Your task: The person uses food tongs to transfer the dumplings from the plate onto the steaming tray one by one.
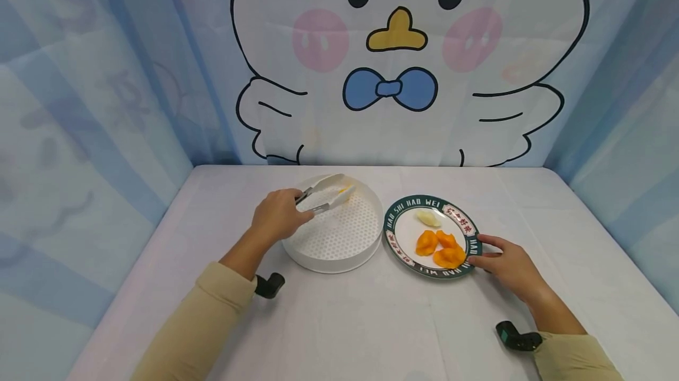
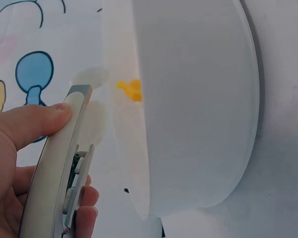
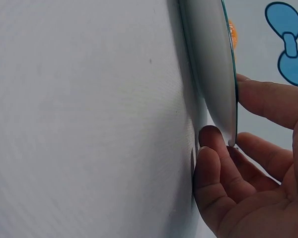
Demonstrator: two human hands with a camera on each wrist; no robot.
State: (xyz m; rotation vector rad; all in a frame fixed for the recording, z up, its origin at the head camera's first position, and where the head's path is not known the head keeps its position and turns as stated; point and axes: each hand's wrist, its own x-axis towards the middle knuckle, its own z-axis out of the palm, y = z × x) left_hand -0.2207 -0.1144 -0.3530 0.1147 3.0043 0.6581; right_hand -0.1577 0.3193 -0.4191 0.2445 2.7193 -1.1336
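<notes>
My left hand (image 1: 277,216) holds a pair of tongs (image 1: 321,208) with pale, broad tips, which stand apart above a round white tray (image 1: 331,266) with a dotted bottom. Inside that tray lies a small orange piece (image 2: 132,90), near the tongs' tips. On the right, my right hand (image 1: 511,269) grips the edge of a plate (image 1: 391,233) with a green, lettered rim, thumb and fingers on either side of it. Several soft-looking orange pieces (image 1: 450,257) and one pale yellow piece (image 1: 428,219) lie on the plate. What kind of food they are, I cannot tell.
A white cloth covers the table (image 1: 361,328). Behind it hangs a curtain (image 1: 398,133) printed with a cartoon figure, and blue-white curtains (image 1: 79,151) close off both sides. Tray and plate stand side by side, almost touching. Black devices (image 1: 270,285) sit at both wrists.
</notes>
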